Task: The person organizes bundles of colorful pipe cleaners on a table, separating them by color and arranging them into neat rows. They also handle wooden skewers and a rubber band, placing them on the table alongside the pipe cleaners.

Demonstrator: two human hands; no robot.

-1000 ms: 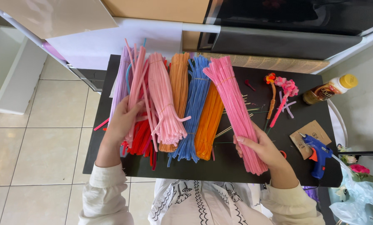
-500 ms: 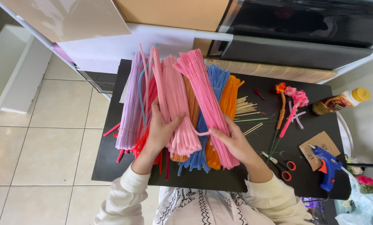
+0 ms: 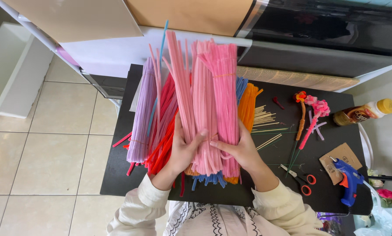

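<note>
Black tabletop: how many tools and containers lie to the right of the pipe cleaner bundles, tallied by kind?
Blue hot glue gun: 1
Red-handled scissors: 1
Yellow-capped brown bottle lying on its side: 1
Total: 3
All sit on the black tabletop, apart from both hands.

Bright, even daylight, soft shadows, sharp focus; slight wide-angle bending at the edges, perhaps.
</note>
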